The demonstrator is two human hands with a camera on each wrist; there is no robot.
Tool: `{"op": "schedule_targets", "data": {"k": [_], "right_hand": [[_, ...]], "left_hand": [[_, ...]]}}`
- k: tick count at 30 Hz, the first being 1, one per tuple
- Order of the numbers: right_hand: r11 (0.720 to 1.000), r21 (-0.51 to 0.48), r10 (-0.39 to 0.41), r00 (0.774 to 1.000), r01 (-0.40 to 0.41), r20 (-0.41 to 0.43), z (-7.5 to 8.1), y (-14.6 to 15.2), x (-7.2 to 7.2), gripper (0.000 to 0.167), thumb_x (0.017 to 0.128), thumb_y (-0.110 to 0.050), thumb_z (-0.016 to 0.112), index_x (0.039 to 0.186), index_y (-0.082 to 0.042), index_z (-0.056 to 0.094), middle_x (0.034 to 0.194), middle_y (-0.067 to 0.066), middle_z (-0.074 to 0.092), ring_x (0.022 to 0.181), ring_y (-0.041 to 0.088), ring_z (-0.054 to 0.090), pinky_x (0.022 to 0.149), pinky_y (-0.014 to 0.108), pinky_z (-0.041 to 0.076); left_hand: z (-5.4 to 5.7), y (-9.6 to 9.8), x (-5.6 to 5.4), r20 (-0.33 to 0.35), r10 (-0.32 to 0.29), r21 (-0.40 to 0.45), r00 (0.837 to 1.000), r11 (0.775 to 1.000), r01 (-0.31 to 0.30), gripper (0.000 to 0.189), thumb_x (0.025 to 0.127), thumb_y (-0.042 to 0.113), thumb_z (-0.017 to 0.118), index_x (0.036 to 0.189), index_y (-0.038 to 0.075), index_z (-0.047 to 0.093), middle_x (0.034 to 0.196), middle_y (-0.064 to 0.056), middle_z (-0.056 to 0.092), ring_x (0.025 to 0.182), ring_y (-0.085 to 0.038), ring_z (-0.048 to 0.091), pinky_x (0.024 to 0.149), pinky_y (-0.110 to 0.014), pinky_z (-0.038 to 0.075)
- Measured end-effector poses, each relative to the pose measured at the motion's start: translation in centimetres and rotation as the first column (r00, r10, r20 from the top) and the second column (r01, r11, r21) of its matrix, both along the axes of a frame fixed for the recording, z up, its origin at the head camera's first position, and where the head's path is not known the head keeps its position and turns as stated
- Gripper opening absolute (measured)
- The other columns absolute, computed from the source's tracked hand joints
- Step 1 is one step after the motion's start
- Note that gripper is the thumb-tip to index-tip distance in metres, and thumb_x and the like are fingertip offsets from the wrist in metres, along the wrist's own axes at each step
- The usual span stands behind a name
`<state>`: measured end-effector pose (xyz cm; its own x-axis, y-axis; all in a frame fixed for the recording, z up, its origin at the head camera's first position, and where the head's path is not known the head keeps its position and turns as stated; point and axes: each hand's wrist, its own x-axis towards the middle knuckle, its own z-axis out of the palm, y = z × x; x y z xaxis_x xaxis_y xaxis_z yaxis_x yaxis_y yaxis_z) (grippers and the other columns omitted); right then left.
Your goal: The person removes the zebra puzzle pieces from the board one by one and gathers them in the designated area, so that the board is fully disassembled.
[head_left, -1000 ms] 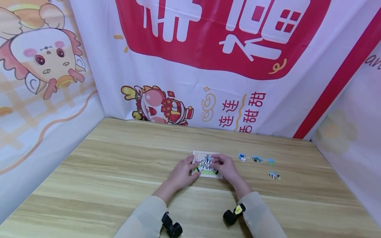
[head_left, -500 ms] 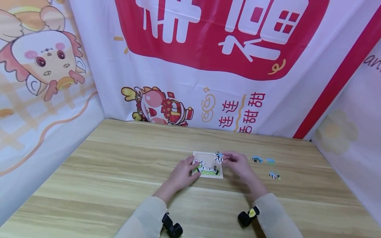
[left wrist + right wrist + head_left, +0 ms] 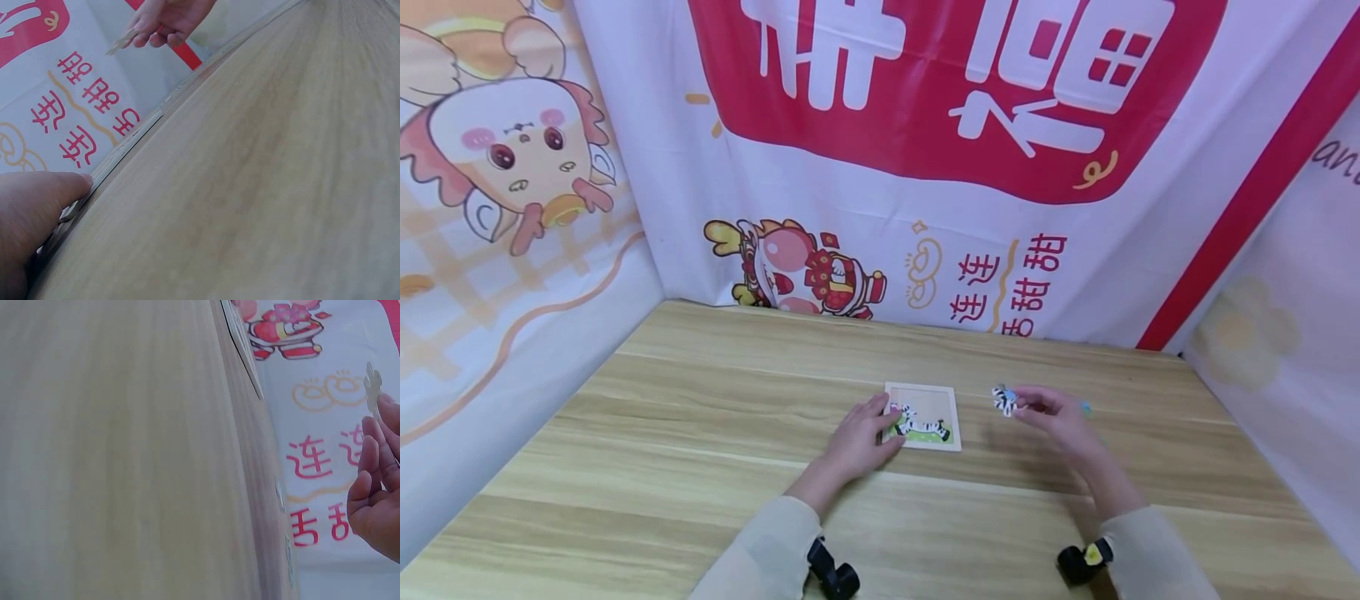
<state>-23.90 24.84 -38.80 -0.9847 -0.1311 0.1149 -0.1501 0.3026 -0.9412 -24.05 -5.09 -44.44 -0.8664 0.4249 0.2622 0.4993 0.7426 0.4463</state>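
A printed backdrop (image 3: 865, 190), cut off at the top, hangs beyond the wood-grain bench (image 3: 700, 400). The left hand (image 3: 857, 435), fingers extended, rests on a partly filled puzzle tray (image 3: 957, 417), hiding part of its left side. Right of the tray, the right hand (image 3: 1058, 414) pinches a zebra piece (image 3: 1004, 401) above the bench; the gripped edge is covered. A loose blue piece (image 3: 1086, 407) barely shows past that hand, its picture unreadable.

Soft light casts faint shadows on the table (image 3: 700, 417) (wrist views look hazy).
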Motion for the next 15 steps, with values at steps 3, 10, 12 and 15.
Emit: {"op": "schedule_targets", "data": {"k": [3,10,12,15], "right_hand": [[1.0,0.017,-0.01,1.0,0.01,-0.02,0.1,1.4,0.3,0.037,0.078,-0.013,0.064,0.109,0.006,0.054,0.089,0.006,0.058,0.079,0.014,0.052,0.067,0.023,0.047],[0.992,0.118,-0.059,0.997,0.053,0.044,-0.1,4.8,1.1,0.04,0.081,-0.028,0.061,0.113,-0.005,0.056,0.099,0.01,0.055,0.088,0.018,0.051,0.077,0.031,0.045],[0.989,0.133,-0.077,0.993,0.066,0.085,-0.2,5.5,1.3,0.044,0.081,-0.03,0.06,0.116,-0.004,0.053,0.102,0.011,0.054,0.09,0.018,0.05,0.08,0.034,0.043],[0.987,0.135,-0.104,0.987,0.087,0.126,-0.7,6.5,1.4,0.05,0.08,-0.033,0.06,0.118,-0.002,0.051,0.103,0.009,0.053,0.091,0.015,0.049,0.08,0.034,0.042]], "left_hand": [[-0.1,0.0,-0.1,-0.002,0.003,-0.007,1.0,1.0,-0.003,0.048,0.082,0.038,0.054,0.121,0.01,0.05,0.135,-0.016,0.029,0.124,-0.028,0.024,0.1,-0.042,0.017],[-0.2,0.0,-0.1,0.003,0.006,-0.014,1.0,1.0,-0.006,0.049,0.082,0.039,0.053,0.122,0.011,0.05,0.135,-0.015,0.028,0.124,-0.026,0.023,0.1,-0.041,0.016],[-0.2,0.1,-0.1,0.002,0.006,-0.015,1.0,1.0,-0.006,0.049,0.082,0.039,0.053,0.122,0.011,0.05,0.135,-0.015,0.028,0.124,-0.026,0.023,0.1,-0.041,0.016],[-0.3,0.1,-0.1,0.001,0.004,-0.016,1.0,1.0,-0.004,0.049,0.082,0.04,0.053,0.122,0.011,0.049,0.135,-0.015,0.028,0.124,-0.026,0.023,0.1,-0.041,0.016]]}}
